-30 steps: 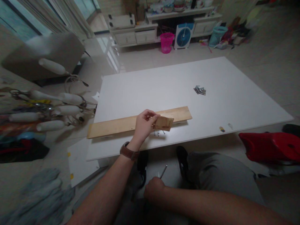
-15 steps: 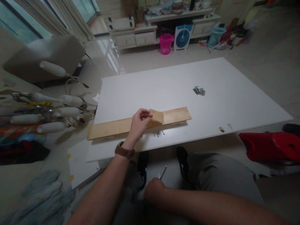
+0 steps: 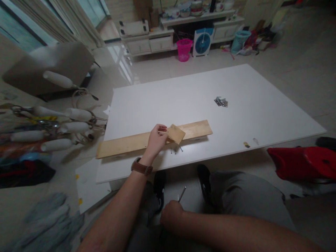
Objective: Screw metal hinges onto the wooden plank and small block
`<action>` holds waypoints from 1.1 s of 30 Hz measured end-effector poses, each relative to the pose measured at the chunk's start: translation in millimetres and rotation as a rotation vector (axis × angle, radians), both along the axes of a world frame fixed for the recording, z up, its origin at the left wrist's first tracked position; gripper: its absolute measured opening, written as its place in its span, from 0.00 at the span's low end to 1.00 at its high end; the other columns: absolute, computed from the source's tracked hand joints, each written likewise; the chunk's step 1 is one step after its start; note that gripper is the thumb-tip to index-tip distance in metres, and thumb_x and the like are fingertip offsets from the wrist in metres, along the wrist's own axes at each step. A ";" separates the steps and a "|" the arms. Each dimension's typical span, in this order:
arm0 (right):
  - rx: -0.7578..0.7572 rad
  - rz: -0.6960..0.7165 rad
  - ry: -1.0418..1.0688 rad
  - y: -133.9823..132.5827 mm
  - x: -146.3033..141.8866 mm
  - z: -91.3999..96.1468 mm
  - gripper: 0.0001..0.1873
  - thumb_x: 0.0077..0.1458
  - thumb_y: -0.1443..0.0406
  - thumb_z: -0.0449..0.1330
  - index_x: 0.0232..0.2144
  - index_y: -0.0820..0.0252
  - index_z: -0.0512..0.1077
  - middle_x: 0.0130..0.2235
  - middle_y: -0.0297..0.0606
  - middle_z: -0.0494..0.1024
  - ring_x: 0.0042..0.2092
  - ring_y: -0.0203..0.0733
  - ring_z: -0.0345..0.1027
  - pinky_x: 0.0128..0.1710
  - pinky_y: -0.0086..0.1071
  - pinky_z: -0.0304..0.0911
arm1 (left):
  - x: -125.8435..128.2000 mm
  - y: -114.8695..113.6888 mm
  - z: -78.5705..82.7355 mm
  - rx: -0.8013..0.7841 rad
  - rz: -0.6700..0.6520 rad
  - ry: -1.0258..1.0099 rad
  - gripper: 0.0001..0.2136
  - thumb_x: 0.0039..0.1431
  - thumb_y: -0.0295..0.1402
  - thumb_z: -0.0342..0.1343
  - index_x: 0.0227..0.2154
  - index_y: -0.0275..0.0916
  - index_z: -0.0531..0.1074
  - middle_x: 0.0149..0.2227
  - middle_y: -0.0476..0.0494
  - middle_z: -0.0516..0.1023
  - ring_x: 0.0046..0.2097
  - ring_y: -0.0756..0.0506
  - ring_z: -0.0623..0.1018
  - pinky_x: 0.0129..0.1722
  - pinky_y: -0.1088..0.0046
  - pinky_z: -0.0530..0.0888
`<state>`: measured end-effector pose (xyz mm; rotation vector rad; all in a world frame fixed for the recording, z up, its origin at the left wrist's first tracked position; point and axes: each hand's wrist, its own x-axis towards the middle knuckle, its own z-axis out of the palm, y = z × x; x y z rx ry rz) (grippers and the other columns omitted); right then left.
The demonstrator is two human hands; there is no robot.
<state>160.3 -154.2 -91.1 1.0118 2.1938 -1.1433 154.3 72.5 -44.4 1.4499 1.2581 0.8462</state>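
My left hand (image 3: 158,138), with a brown-strapped watch on its wrist, pinches a small square wooden piece (image 3: 176,134) by one edge. That piece is tilted above a long wooden board (image 3: 123,144), which lies across the near part of a white panel (image 3: 147,101). Several screws (image 3: 175,150) lie on the panel just in front of the board. Low in the view, between my legs, my right hand (image 3: 172,213) is closed round a thin metal rod-like tool (image 3: 182,193); its lower part is hidden in the fist.
Metal brackets (image 3: 221,102) lie in a pile on the panel, with a small yellow item (image 3: 246,144) near its front edge. A red stool-like object (image 3: 301,164) stands at the right. Lamp arms with white shades (image 3: 57,79) crowd the left side.
The small wooden piece has been turned in my left hand, so that its flat square face now shows more. My right hand has hardly moved.
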 end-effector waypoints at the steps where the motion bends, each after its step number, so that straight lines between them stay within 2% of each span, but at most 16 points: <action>1: -0.014 0.046 -0.024 0.4 0.0 0.3 0.13 0.62 0.73 0.66 0.47 0.61 0.85 0.49 0.53 0.87 0.52 0.63 0.84 0.49 0.52 0.81 | 1.4 0.8 -1.0 -0.006 -0.001 -0.002 0.13 0.49 0.23 0.60 0.38 0.39 0.72 0.40 0.43 0.79 0.34 0.48 0.77 0.32 0.74 0.74; 3: -0.037 0.097 -0.059 2.8 0.5 2.3 0.14 0.63 0.72 0.65 0.50 0.60 0.84 0.52 0.52 0.86 0.54 0.62 0.83 0.50 0.51 0.81 | 4.7 2.0 -3.2 -0.027 -0.004 -0.014 0.13 0.52 0.23 0.60 0.40 0.39 0.72 0.42 0.42 0.79 0.35 0.48 0.79 0.35 0.73 0.76; 6: -0.028 0.097 -0.054 10.2 4.4 8.5 0.13 0.64 0.71 0.64 0.48 0.58 0.84 0.50 0.51 0.87 0.53 0.60 0.84 0.48 0.50 0.81 | 9.7 2.1 -5.5 -0.041 -0.017 -0.035 0.13 0.55 0.22 0.60 0.43 0.38 0.71 0.45 0.40 0.79 0.38 0.47 0.81 0.41 0.68 0.79; 9: 0.063 0.088 0.038 22.1 14.6 19.2 0.13 0.66 0.72 0.61 0.47 0.59 0.84 0.47 0.50 0.88 0.50 0.57 0.85 0.48 0.47 0.80 | 10.9 0.2 -5.4 0.029 -0.028 -0.004 0.12 0.55 0.22 0.60 0.42 0.39 0.72 0.47 0.38 0.80 0.45 0.44 0.82 0.50 0.61 0.80; 12: 0.185 0.082 0.088 37.8 30.5 35.2 0.12 0.67 0.71 0.60 0.45 0.62 0.84 0.45 0.52 0.88 0.48 0.55 0.86 0.44 0.43 0.80 | 5.7 -2.2 -2.3 0.107 -0.035 0.061 0.10 0.56 0.22 0.60 0.41 0.38 0.73 0.48 0.37 0.81 0.50 0.41 0.81 0.54 0.58 0.79; 14: 0.261 0.069 0.139 49.0 42.8 46.3 0.11 0.67 0.67 0.62 0.46 0.61 0.84 0.44 0.51 0.88 0.48 0.56 0.85 0.43 0.42 0.78 | -1.0 -2.6 1.6 0.133 -0.032 0.100 0.09 0.57 0.23 0.59 0.40 0.38 0.74 0.48 0.37 0.81 0.50 0.41 0.81 0.52 0.59 0.79; 16: 0.320 0.028 0.201 59.9 55.1 54.8 0.13 0.65 0.59 0.65 0.46 0.59 0.84 0.43 0.49 0.88 0.48 0.59 0.85 0.43 0.44 0.77 | -9.6 -1.8 6.4 0.141 -0.041 0.149 0.07 0.57 0.24 0.58 0.39 0.37 0.75 0.44 0.38 0.82 0.45 0.43 0.81 0.48 0.63 0.79; 17: 0.345 0.010 0.229 65.0 60.8 57.5 0.13 0.63 0.57 0.66 0.46 0.57 0.83 0.44 0.47 0.88 0.48 0.59 0.84 0.42 0.43 0.75 | -14.4 -1.0 9.0 0.139 -0.054 0.179 0.07 0.57 0.25 0.57 0.38 0.37 0.75 0.42 0.40 0.82 0.42 0.44 0.81 0.45 0.64 0.78; 19: 0.385 -0.045 0.236 74.3 70.8 59.5 0.11 0.64 0.61 0.63 0.45 0.56 0.83 0.46 0.47 0.87 0.48 0.56 0.84 0.42 0.41 0.73 | -24.3 0.3 13.8 0.132 -0.096 0.245 0.05 0.58 0.27 0.57 0.36 0.37 0.76 0.36 0.43 0.81 0.38 0.45 0.79 0.42 0.67 0.77; 22: 0.424 -0.085 0.191 85.4 81.0 55.9 0.11 0.67 0.63 0.61 0.45 0.57 0.82 0.46 0.46 0.87 0.50 0.55 0.83 0.44 0.41 0.71 | -38.0 0.0 18.7 0.140 -0.118 0.315 0.05 0.57 0.29 0.57 0.34 0.37 0.77 0.32 0.45 0.80 0.35 0.45 0.78 0.38 0.69 0.74; 26: 0.434 -0.088 0.139 94.9 86.5 48.4 0.11 0.70 0.64 0.59 0.47 0.57 0.81 0.46 0.45 0.87 0.53 0.55 0.80 0.48 0.42 0.70 | -50.8 -3.8 19.8 0.192 -0.111 0.389 0.05 0.58 0.28 0.57 0.33 0.37 0.78 0.30 0.46 0.80 0.33 0.45 0.77 0.36 0.70 0.72; 33: 0.443 -0.083 0.132 101.9 89.2 45.2 0.12 0.72 0.66 0.56 0.48 0.57 0.81 0.46 0.46 0.86 0.52 0.52 0.79 0.49 0.41 0.68 | -57.0 -2.7 21.7 0.196 -0.097 0.408 0.06 0.58 0.27 0.56 0.35 0.37 0.78 0.32 0.46 0.81 0.33 0.46 0.77 0.36 0.70 0.72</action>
